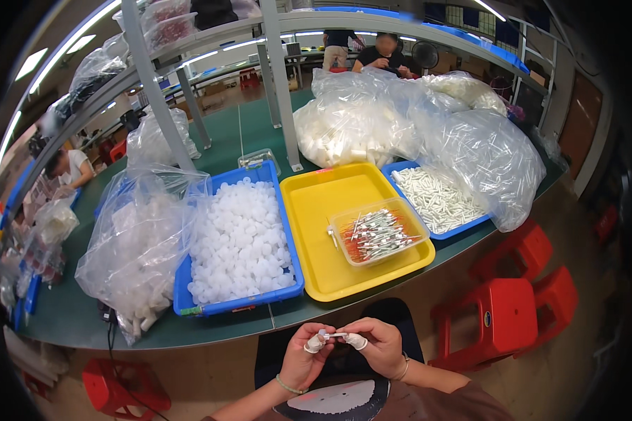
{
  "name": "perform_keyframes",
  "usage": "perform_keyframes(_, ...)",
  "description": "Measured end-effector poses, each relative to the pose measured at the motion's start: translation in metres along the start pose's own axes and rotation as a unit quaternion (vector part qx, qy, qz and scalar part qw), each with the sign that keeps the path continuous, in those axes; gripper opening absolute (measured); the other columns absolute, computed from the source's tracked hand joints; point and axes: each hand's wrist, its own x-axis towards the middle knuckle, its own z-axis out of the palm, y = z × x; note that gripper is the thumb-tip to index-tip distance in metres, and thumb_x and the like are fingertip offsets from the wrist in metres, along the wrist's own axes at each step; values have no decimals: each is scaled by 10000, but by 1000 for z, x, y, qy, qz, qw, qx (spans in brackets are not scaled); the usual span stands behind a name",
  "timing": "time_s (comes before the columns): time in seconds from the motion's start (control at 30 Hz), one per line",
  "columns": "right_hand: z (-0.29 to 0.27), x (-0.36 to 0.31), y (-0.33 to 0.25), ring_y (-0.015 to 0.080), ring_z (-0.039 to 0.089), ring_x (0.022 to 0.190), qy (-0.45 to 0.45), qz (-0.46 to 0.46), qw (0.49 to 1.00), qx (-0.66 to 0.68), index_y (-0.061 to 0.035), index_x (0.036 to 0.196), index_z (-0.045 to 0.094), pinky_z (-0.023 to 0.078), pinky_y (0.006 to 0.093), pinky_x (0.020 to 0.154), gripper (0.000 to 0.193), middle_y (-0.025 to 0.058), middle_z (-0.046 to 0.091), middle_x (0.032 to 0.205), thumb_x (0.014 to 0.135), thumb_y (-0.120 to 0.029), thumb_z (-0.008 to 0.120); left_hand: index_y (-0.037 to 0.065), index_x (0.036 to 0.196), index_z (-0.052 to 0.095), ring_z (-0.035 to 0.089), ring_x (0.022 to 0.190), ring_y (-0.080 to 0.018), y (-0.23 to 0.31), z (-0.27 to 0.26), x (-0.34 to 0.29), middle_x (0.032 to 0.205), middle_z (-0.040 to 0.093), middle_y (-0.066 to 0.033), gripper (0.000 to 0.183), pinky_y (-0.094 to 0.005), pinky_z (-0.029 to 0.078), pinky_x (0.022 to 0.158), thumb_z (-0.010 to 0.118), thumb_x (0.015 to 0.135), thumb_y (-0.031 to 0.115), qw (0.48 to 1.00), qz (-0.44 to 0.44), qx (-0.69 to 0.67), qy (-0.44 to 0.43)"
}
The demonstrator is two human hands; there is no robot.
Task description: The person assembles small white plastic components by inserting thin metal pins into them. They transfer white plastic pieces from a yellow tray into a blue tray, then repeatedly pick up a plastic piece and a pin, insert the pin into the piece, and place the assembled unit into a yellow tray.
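Slim white piece (336,335) pinched at six o'clock

Taking the yellow tray (309,231) as the dial's centre, a person (77,168) shows between nine and ten o'clock, and a red stool (124,388) stands at eight. The green worktop (221,140) carries a grey metal frame (277,77) at eleven. Another person (383,62) is beyond it at twelve; several red stools (509,316) crowd four o'clock.

At nine, a clear bag (133,245) of pale pieces slumps beside a blue tray (288,231) heaped with translucent white parts (242,238). Inside the yellow tray, toward three, sits a clear container (383,259) of orange-and-white sticks (378,233). A bulging bag (358,119) fills twelve. At two, a second blue tray (463,230) holds slender white parts (439,200), with a large clear bag (484,158) against it.

At six, just off the worktop's near edge, the left hand (307,354) and right hand (380,347) nearly meet, fingertips closed on the slim white piece between them.
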Motion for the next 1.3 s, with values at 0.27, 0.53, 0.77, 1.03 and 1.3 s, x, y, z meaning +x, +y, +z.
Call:
perform_keyframes(0.27,1,1,5,144,651,843,5,-13,1000,-19,22,990,659,516,252,742,130,105,680,972,889,-56,641,42,1062,567,645,918,-144,-3,-2,0,1074,633,-95,183,-244,569,802,631,894,79,1000,14,-1,7)
perform_keyframes(0.53,-2,2,6,172,651,871,-65,138,966,209,29,1047,636,525,271,792,164,94,663,979,929,-75,592,37,1065,566,641,902,-137,2,2,-2,1065,631,-87,178,-243,562,799,621,907,100,1000,12,-2,1)
perform_keyframes(0.77,-1,15,-12,195,649,782,-70,-63,991,-96,-2,981,667,505,275,702,148,115,654,895,872,-102,657,25,1054,569,574,780,-103,6,9,-2,1066,627,-90,214,-223,482,682,666,866,58,988,79,129,37)
perform_keyframes(1.03,2,8,-1,182,651,769,-39,-25,983,-180,-7,968,661,515,275,678,154,97,664,884,817,-24,686,17,1179,582,609,960,-110,14,16,-5,1169,602,-70,345,-235,527,795,689,854,61,973,75,219,-27)
perform_keyframes(1.3,7,5,6,116,641,807,-66,203,972,101,20,1002,625,527,230,712,137,54,650,895,890,-58,636,17,1131,598,606,951,-109,13,8,-5,1078,605,-49,327,-249,512,828,715,828,56,955,108,274,-26)
